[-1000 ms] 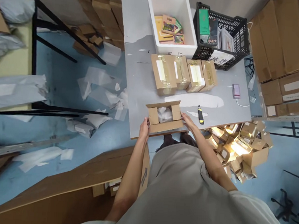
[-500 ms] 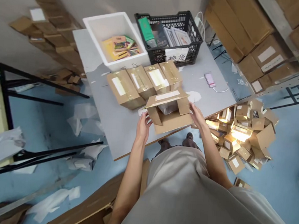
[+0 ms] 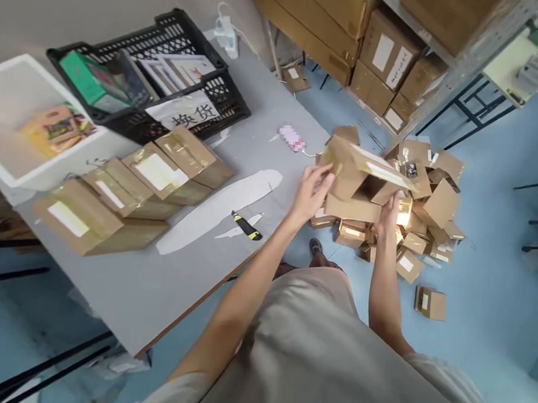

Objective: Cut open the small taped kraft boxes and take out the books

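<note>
An opened cardboard box [image 3: 350, 176] with its flaps out is held between my two hands, off the table's right end and above a heap of boxes. My left hand [image 3: 313, 189] grips its left side, fingers curled at the edge. At the lower right, my right hand [image 3: 389, 214] holds the box by its other side. A black and yellow utility knife [image 3: 246, 225] lies on the grey table [image 3: 186, 281], beside a long white patch [image 3: 218, 210]. Several taped cardboard boxes [image 3: 109, 207] stand in a row at the left.
A white foam bin [image 3: 9, 131] and a black crate [image 3: 141, 127] holding boxes and papers stand at the table's back. A pile of discarded boxes [image 3: 439, 203] covers the floor at right, near a loaded shelf [image 3: 459, 64].
Both hands have carried the opened box from above the table rightward past its edge, tilting it. My view has turned right, and the utility knife now shows on the table.
</note>
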The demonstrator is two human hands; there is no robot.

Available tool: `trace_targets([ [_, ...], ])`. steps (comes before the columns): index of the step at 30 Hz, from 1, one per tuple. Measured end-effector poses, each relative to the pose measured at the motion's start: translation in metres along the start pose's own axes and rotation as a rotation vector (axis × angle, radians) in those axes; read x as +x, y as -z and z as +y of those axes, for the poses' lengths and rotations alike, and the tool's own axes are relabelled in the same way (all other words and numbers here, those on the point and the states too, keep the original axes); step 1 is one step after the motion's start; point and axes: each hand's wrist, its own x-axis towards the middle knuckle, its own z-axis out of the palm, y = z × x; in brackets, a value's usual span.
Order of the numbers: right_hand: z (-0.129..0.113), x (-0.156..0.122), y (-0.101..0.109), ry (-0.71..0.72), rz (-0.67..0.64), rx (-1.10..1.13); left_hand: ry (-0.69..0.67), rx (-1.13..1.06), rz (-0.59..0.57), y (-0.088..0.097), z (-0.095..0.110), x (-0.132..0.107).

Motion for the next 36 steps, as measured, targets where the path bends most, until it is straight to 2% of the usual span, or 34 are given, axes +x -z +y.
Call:
trace_targets([
  [2,-0.009,0.018,0.041,-0.001,0.053,0.142,-0.104,-0.031,-0.141,-0.046,0.011,0.029],
  [4,-0.011,0.034,0.079,-0.037,0.122,0.283,-0.194,-0.048,-0.207,-0.084,0.022,0.051],
  [6,-0.003,0.044,0.11,-0.123,0.247,0.357,-0.224,-0.066,-0.203,-0.107,0.028,0.059],
  [7,0.006,0.047,0.12,-0.181,0.322,0.374,-0.21,-0.076,-0.19,-0.113,0.027,0.057],
  [8,0.016,0.047,0.128,-0.251,0.375,0.376,-0.173,-0.084,-0.179,-0.114,0.023,0.051],
  [10,0.044,0.043,0.132,-0.372,0.393,0.335,-0.048,-0.087,-0.164,-0.105,0.006,0.026],
  [13,0.093,0.026,0.115,-0.557,0.313,0.217,0.223,-0.039,-0.117,-0.068,-0.032,-0.039],
  [15,0.123,0.011,0.09,-0.664,0.234,0.151,0.419,-0.016,-0.029,-0.035,-0.053,-0.093],
  [17,0.148,-0.004,0.056,-0.761,0.139,0.09,0.585,-0.013,0.063,0.002,-0.064,-0.146],
  [19,0.167,-0.017,0.015,-0.846,0.018,0.026,0.706,-0.03,0.196,0.036,-0.066,-0.192],
  [21,0.182,-0.029,-0.031,-0.91,-0.117,-0.035,0.768,-0.061,0.369,0.066,-0.065,-0.225],
  [24,0.196,-0.044,-0.109,-0.971,-0.315,-0.113,0.771,-0.112,0.636,0.101,-0.063,-0.248],
  [27,0.204,-0.063,-0.19,-0.995,-0.46,-0.169,0.725,-0.175,0.81,0.13,-0.066,-0.251],
  [31,0.207,-0.106,-0.286,-0.974,-0.621,-0.195,0.668,-0.226,0.87,0.179,-0.072,-0.257],
  [33,0.205,-0.136,-0.323,-0.949,-0.708,-0.208,0.648,-0.225,0.905,0.21,-0.073,-0.268],
  [36,0.204,-0.187,-0.367,-0.895,-0.807,-0.293,0.606,-0.232,0.995,0.266,-0.076,-0.291],
])
